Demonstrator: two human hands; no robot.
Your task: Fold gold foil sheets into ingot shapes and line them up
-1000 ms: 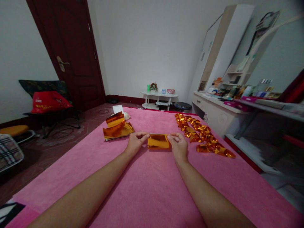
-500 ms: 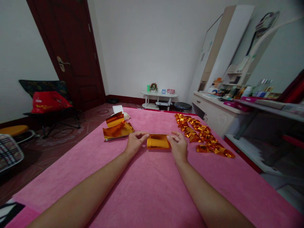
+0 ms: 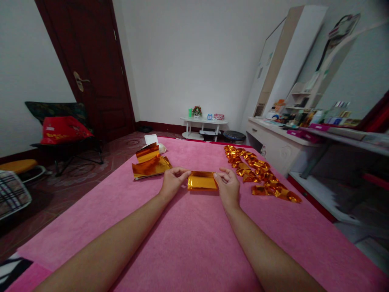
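Observation:
A shiny gold foil sheet (image 3: 203, 182), its edges folded or curled, is held flat just above the pink cloth (image 3: 188, 243). My left hand (image 3: 174, 181) pinches its left far corner between thumb and forefinger. At the right end, my right hand (image 3: 227, 184) grips the sheet with the thumb on top and the fingers bent behind. Left of my hands lies a stack of loose gold foil sheets (image 3: 150, 167), with another curled foil sheet (image 3: 147, 153) behind it. To the right, several folded gold foil pieces (image 3: 258, 170) lie in slanting rows.
A white container (image 3: 151, 139) stands at the cloth's far left edge. Beyond are a low white table (image 3: 203, 121) and a dark round stool (image 3: 234, 136). A dressing table (image 3: 273, 136) with bottles borders the right side; a chair with a red bag (image 3: 65, 130) is at left.
Both hands keep their hold on the foil sheet. The sheet has tilted very slightly, and its shine looks brighter; little else differs.

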